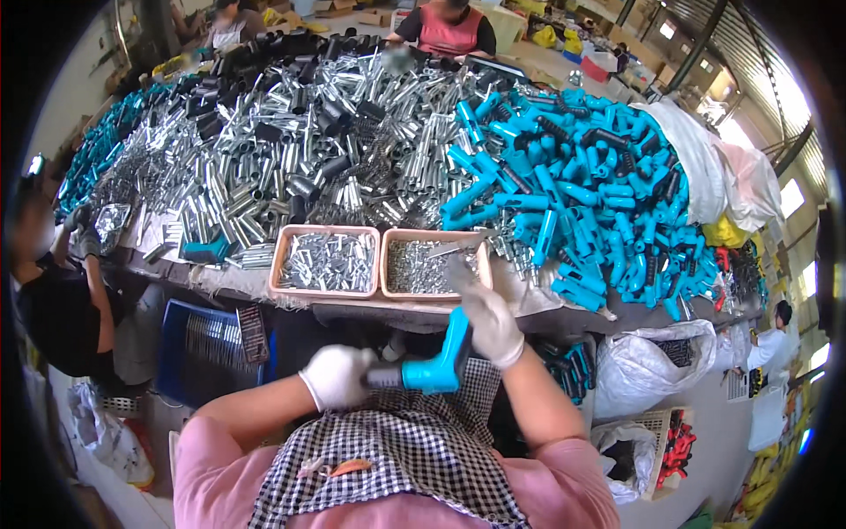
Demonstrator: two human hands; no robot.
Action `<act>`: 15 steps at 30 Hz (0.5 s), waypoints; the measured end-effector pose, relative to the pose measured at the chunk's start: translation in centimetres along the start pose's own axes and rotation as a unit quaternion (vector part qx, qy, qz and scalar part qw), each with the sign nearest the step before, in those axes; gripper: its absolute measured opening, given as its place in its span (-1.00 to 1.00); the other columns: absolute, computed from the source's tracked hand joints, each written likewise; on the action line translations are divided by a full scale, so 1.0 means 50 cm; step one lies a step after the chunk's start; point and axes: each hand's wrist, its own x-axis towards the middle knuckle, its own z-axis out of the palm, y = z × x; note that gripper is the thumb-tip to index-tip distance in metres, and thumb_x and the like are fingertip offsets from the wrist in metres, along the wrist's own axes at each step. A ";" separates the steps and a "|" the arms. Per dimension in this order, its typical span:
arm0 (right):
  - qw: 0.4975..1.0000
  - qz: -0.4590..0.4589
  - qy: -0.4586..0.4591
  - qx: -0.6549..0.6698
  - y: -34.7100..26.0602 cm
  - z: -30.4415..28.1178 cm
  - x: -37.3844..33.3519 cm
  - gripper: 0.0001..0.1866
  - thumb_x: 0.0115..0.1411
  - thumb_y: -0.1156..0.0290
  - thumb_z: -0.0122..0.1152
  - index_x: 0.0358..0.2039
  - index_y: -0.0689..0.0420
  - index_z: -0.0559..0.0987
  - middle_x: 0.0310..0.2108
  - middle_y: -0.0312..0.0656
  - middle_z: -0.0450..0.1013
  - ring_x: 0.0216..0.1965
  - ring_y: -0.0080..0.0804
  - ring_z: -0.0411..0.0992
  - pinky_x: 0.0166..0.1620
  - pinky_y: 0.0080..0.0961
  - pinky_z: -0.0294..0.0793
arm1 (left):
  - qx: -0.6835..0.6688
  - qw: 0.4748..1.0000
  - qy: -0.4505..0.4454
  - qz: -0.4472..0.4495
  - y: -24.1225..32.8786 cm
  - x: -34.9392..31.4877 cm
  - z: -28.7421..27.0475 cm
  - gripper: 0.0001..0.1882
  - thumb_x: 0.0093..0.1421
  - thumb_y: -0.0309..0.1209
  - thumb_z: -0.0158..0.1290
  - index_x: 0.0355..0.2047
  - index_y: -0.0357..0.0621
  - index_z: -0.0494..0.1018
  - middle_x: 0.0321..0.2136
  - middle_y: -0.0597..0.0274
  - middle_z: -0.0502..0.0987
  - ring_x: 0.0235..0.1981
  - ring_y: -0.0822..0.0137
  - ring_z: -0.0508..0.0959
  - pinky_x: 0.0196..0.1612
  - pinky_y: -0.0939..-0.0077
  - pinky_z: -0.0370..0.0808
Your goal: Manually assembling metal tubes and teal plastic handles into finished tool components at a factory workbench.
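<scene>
My left hand, in a white glove, is wrapped round the dark grey end of a teal angled tool housing. The housing lies sideways before my checked apron, one arm pointing up toward my right wrist. My right hand, also gloved, reaches over the front edge of the right-hand tray of tiny metal parts. Its fingers are close together and blurred at the grey tips; anything pinched there is too unclear to name. Near them, a flat metal strip lies across the tray. Beside it stands a pink tray of small metal pins.
Metal tubes are heaped across the table behind the trays, with teal housings piled at right. White sacks stand below on the right, a blue crate below on the left. A co-worker works at left; another sits opposite.
</scene>
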 end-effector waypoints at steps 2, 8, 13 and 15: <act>0.987 0.109 -0.028 0.113 0.002 0.048 -0.049 -0.47 0.42 0.16 -0.14 0.19 0.33 0.35 0.25 0.04 0.28 0.33 -0.21 0.16 0.36 -0.33 0.02 | -0.080 0.980 0.141 -0.115 -0.055 0.012 -0.020 -0.78 -0.07 -0.32 0.20 -0.38 -0.10 0.53 -0.57 -0.03 0.56 -0.48 -0.05 0.60 -0.35 0.14 0.56; 0.981 -0.085 -0.060 -0.164 -0.084 0.011 0.043 -0.55 0.28 0.39 -0.08 0.15 0.31 0.39 0.26 0.21 0.20 0.26 0.12 0.23 0.24 -0.12 0.27 | -0.037 0.999 -0.030 -0.024 0.005 -0.006 0.004 -0.77 -0.09 -0.29 0.22 -0.41 -0.09 0.55 -0.60 -0.04 0.54 -0.52 -0.05 0.59 -0.38 0.13 0.54; 0.928 -0.154 -0.098 -0.324 -0.113 0.079 -0.012 -0.05 -0.02 -0.26 0.24 0.17 0.25 0.32 0.14 0.15 0.23 0.21 0.17 0.15 0.28 0.02 0.14 | -0.125 0.983 0.080 -0.105 -0.070 0.024 -0.022 -0.77 -0.07 -0.30 0.25 -0.45 -0.16 0.53 -0.59 -0.04 0.54 -0.52 -0.03 0.59 -0.41 0.20 0.51; 0.906 -0.118 -0.084 -0.397 -0.139 0.082 0.008 -0.17 -0.20 -0.02 0.44 0.05 0.18 0.41 -0.07 -0.05 0.44 0.01 -0.08 0.36 0.05 -0.13 0.36 | -0.152 0.985 -0.003 -0.077 -0.060 0.023 -0.028 -0.74 -0.07 -0.31 0.27 -0.40 -0.19 0.54 -0.58 -0.03 0.55 -0.54 0.03 0.59 -0.39 0.24 0.52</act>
